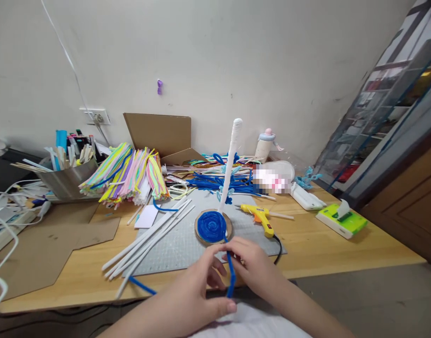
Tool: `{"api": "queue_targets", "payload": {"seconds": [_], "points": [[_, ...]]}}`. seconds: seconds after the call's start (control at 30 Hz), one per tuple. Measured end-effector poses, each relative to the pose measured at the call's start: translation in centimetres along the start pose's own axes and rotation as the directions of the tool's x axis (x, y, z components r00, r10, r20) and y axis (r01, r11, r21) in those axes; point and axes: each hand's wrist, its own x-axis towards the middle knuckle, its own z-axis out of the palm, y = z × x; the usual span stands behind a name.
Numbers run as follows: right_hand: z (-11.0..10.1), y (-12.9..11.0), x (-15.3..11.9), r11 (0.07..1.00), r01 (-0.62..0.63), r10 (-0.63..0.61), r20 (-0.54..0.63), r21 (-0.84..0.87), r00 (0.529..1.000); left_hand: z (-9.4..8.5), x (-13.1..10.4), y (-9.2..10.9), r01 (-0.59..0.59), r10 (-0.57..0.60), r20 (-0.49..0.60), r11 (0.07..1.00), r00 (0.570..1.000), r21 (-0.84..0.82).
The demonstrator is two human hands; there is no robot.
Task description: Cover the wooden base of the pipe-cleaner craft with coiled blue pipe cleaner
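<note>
While near the blue coil point(211, 226), right fingers point(239, 245) around blue stem point(231, 277), left fingers point(222, 307) wide.

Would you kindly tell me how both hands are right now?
Left hand: loosely open by the blue strip.
Right hand: curled at it; grip unclear.

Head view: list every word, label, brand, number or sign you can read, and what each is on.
No text can be read.
Yellow glue gun: any marking too small.
Grey cutting mat: grid shows; any numbers too small.
Green tissue pack: any print too blurred.
Pixelated patch: unreadable.
</note>
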Motion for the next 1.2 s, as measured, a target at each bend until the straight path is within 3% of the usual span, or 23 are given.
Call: {"api": "queue_targets", "payload": {"seconds": [0.07, 0.13, 0.3, 0.5, 0.6, 0.67, 0.77, 0.87, 0.93, 1.1, 1.2], "points": [[0.5, -0.3, 0.3, 1.000, -0.015, 0.015, -0.008, 0.016, 1.000, 0.5, 0.0, -0.1, 0.070, -0.063, 0.071, 0.993, 0.995, -0.092], [0.8, 0.2, 0.6, 0.998, -0.026, 0.027, -0.011, 0.058, 1.000, 0.5, 0.1, -0.5, 0.069, -0.063, 0.065, 0.993, 0.996, -0.099], [0.2, 3.4, 2.5, 0.992, -0.122, 0.126, -0.199, 0.033, 0.972, 0.0, 0.0, -1.2, 0.027, -0.025, -0.016, 0.984, 1.000, 0.177], [-0.6, 4.3, 5.3, 0.983, 0.016, -0.023, -0.036, -0.184, 0.999, 0.0, 0.1, -1.0, 0.029, -0.031, 0.007, 0.977, 1.000, 0.213], [-0.6, 4.2, 5.6, 0.971, 0.044, -0.052, -0.030, -0.236, 0.998, 0.0, 0.2, -1.2, 0.043, -0.044, -0.003, 0.975, 0.999, 0.219], [-0.9, 4.6, 5.3, 0.969, -0.011, -0.021, -0.129, -0.245, 0.991, 0.0, 0.1, -1.4, 0.057, -0.054, -0.021, 0.973, 0.998, 0.224], [-1.7, 5.4, 4.4, 0.933, -0.251, 0.156, -0.340, -0.257, 0.927, -0.2, 0.0, -1.7, 0.067, -0.059, -0.044, 0.971, 0.997, 0.228], [-2.3, 5.8, 3.3, 0.864, -0.411, 0.290, -0.380, -0.291, 0.878, -0.3, 0.0, -1.6, 0.059, -0.049, -0.046, 0.963, 0.998, 0.262], [-2.1, 5.6, 2.8, 0.901, -0.345, 0.244, -0.350, -0.262, 0.904, -0.3, 0.0, -1.3, 0.042, -0.033, -0.036, 0.956, 0.999, 0.290], [-0.5, 4.7, 2.9, 0.993, 0.044, -0.062, -0.171, -0.109, 0.983, -0.4, 0.0, 0.4, -0.043, 0.016, 0.073, 0.923, 0.997, 0.382], [0.5, 4.6, 3.1, 0.996, 0.081, -0.084, -0.125, -0.027, 0.989, -0.6, -0.1, 1.5, -0.097, 0.031, 0.138, 0.860, 0.990, 0.501]]}}
